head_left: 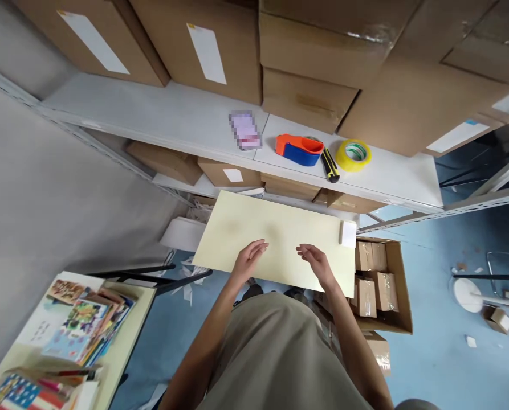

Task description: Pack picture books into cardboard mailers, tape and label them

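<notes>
My left hand (249,259) hovers over the pale yellow tabletop (280,225), fingers loosely bent and holding nothing. Across from it, my right hand (314,263) is also empty, its fingers slightly curved towards the left hand. A gap of bare tabletop separates the two. At the table's right end lies a small white stack (347,233), perhaps labels or cards, nearest to my right hand but apart from it.
A shelf (160,117) ahead bears a phone (244,131), an orange-blue tape dispenser (299,149), a utility knife (330,165), yellow tape (353,155) and cardboard boxes (305,97). An open carton (403,296) of small boxes stands right; books (87,324) lie on a left-side table.
</notes>
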`<state>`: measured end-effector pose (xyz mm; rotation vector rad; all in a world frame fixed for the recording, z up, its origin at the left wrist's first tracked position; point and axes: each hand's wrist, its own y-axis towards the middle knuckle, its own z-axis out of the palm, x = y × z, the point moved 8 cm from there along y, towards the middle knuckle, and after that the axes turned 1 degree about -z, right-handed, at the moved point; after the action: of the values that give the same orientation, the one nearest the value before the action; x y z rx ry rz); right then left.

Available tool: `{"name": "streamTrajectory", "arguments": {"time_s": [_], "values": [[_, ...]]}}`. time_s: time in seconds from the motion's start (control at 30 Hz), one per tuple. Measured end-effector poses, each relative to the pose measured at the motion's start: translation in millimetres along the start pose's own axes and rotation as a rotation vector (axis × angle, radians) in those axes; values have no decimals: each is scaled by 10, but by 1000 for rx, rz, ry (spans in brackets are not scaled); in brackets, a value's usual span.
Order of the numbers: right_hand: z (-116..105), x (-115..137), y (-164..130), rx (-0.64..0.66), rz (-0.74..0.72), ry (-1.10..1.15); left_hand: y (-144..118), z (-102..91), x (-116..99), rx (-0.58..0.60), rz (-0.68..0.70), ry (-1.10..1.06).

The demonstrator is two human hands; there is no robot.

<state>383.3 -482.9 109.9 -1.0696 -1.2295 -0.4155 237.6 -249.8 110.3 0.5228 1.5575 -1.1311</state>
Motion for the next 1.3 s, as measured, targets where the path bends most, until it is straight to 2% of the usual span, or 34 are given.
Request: {"name": "streamTrajectory", "arguments": {"time_s": [0.1, 0.17, 0.23, 0.3, 0.37, 0.47, 0.53, 0.6, 0.67, 0.77, 0.87, 0.93, 1.0, 1.07, 1.17, 1.23, 1.3], "values": [[437, 135, -23, 0, -39, -26, 76, -475, -84, -36, -3, -11], [642, 222, -36, 15, -71, -55, 150, -709, -147, -50, 3, -23], [766, 355, -25, 36, -111, -114, 230, -880, -216, -70, 13, -37], [804, 609, 29, 43, -188, -211, 291, -991, -297, -99, 32, -47], [761, 1050, 128, 5, -337, -328, 308, -1045, -391, -127, 61, -61], [607, 1972, 331, -160, -667, -500, 225, -1048, -532, -160, 102, -92], [551, 2530, 558, -243, -838, -633, 122, -1014, -608, -169, 117, -109], [534, 2905, 911, -298, -892, -779, 17, -964, -665, -163, 128, -117], [532, 3066, 1337, -337, -835, -907, -70, -921, -703, -154, 141, -122], [573, 2998, 1844, -311, -708, -1008, -164, -911, -726, -179, 165, -128], [581, 2837, 1910, -310, -705, -998, -227, -920, -717, -236, 182, -130], [559, 2709, 1723, -307, -724, -922, -260, -890, -717, -265, 188, -131], [555, 2521, 1416, -262, -710, -790, -290, -803, -746, -270, 194, -128], [629, 2244, 1051, -128, -646, -599, -321, -658, -819, -250, 207, -114], [913, 1748, 478, 190, -467, -222, -372, -369, -997, -194, 252, -53], [1059, 1503, 155, 282, -375, -45, -412, -187, -1132, -174, 309, 36], [1107, 1350, -49, 273, -328, 45, -454, -50, -1245, -182, 376, 159]]}}
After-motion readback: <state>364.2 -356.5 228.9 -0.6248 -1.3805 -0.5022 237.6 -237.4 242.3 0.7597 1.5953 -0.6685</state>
